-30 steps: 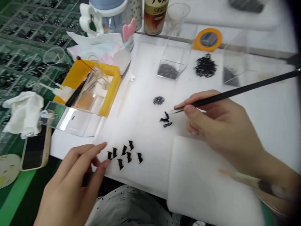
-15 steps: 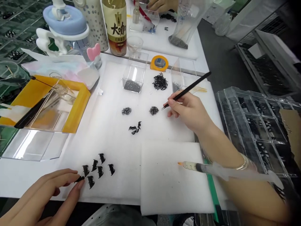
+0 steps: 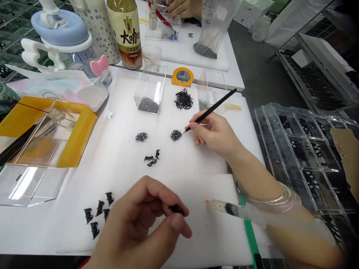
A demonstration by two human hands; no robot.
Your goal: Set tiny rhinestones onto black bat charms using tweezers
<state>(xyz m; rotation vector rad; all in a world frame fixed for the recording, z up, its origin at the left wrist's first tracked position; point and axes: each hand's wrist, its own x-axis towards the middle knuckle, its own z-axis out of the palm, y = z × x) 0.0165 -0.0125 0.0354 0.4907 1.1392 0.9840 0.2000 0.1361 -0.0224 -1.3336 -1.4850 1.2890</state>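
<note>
In the head view, pinches a small black piece [image 3: 176, 209] between thumb and fingertips of the left hand [image 3: 140, 224], above the lower foam sheet [image 3: 218, 239]. Grips a slim black tool [image 3: 217, 107] in the right hand [image 3: 217, 134], with the tip at the edge of the right glittery pile [image 3: 175, 135].

Farther back, dark grains [image 3: 148, 105] inside a clear box [image 3: 153, 86], with a clear cup [image 3: 152, 55] behind; grey bits [image 3: 203, 104] in a 2nd box [image 3: 217, 79]. To the left, a yellow tray [image 3: 87, 114] with clear plastic parts and black-handled items inside. Grey grains at the bottom of a clear bag [image 3: 215, 22]; black pieces in the divided trays [image 3: 267, 114] at right.

Across the white foam mat [image 3: 120, 116], 2 glittery piles, 1 tangled black pile [image 3: 183, 99], 3 bat-shaped pieces [image 3: 152, 158] at the centre and 5 visible beside the left hand, 1 partly hidden by it. Behind, a labelled bottle [image 3: 126, 33], orange tape [image 3: 182, 76] and another person's hand [image 3: 185, 8]; beyond, grey floor [image 3: 244, 48].

Smooth, transparent walls on the boxes; soft, matte foam; thin, scalloped edges on the bat shapes. Near the right forearm, an orange-tipped syringe [image 3: 224, 207], translucent.
</note>
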